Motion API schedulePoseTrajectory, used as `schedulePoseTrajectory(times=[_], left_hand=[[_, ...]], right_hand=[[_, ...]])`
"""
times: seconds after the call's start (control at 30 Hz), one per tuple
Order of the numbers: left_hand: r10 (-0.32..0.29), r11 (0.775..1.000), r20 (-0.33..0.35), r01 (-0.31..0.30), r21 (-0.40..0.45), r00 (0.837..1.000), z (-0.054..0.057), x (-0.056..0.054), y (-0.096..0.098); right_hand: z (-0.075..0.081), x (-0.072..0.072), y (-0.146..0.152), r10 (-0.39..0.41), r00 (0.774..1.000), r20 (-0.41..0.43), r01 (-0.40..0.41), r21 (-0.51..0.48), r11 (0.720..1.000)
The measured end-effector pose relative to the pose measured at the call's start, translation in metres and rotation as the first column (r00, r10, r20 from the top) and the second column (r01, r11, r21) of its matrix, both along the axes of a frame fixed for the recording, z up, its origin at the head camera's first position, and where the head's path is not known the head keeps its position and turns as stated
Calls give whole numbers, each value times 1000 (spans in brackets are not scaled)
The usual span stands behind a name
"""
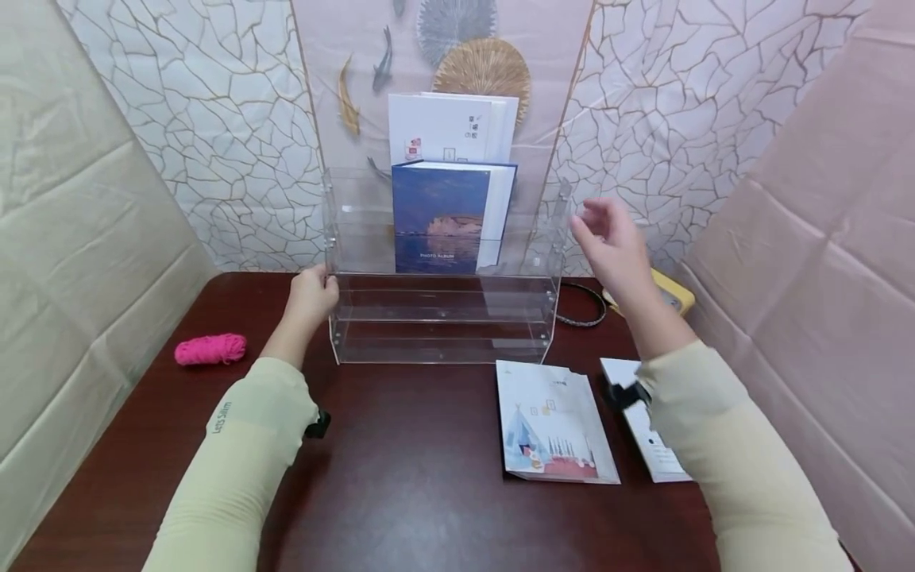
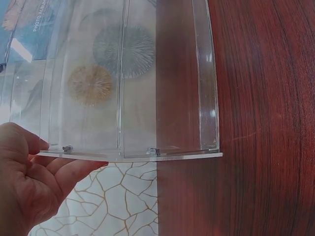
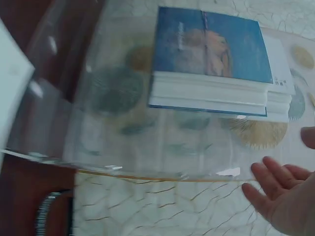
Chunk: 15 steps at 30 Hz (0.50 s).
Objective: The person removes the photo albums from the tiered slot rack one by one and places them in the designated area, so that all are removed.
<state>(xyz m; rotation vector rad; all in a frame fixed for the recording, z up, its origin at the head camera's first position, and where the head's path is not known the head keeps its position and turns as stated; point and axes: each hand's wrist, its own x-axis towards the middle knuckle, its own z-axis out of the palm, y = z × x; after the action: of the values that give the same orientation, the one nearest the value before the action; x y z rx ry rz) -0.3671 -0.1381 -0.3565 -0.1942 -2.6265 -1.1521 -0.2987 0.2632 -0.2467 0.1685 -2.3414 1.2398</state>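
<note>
A clear acrylic tiered rack (image 1: 443, 349) stands at the back of the table. My left hand (image 1: 312, 298) pinches the edge of its left side panel, with the thumb inside and the fingers outside in the left wrist view. A blue photo album (image 1: 438, 214) leans upright in the rack, and a taller white album (image 1: 436, 123) stands behind it. Just off the rack's right side, my right hand (image 1: 613, 238) is raised with loosely bent fingers (image 3: 268, 177) and holds nothing. Both albums appear edge-on in the right wrist view.
On the table's front right lie a white illustrated album (image 1: 550, 429) and another white album (image 1: 654, 437), partly under my right forearm. Pink yarn (image 1: 210, 349) lies at the left. Behind my right arm are a dark braided loop (image 1: 586, 322) and a yellow object (image 1: 675, 290).
</note>
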Motion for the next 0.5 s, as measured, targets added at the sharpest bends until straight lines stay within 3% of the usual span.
schedulePoseTrajectory(times=[0.17, 0.33, 0.5], left_hand=[[8, 1000, -6, -8, -14, 1000, -2, -2, -2], [1, 1000, -7, -1, -11, 1000, -2, -3, 0], [4, 1000, 1, -4, -12, 1000, -1, -1, 0]], right_hand=[[15, -39, -27, 38, 999, 8, -38, -11, 999], [6, -65, -48, 63, 997, 44, -63, -13, 998], [-9, -79, -66, 58, 998, -1, -57, -128, 990]])
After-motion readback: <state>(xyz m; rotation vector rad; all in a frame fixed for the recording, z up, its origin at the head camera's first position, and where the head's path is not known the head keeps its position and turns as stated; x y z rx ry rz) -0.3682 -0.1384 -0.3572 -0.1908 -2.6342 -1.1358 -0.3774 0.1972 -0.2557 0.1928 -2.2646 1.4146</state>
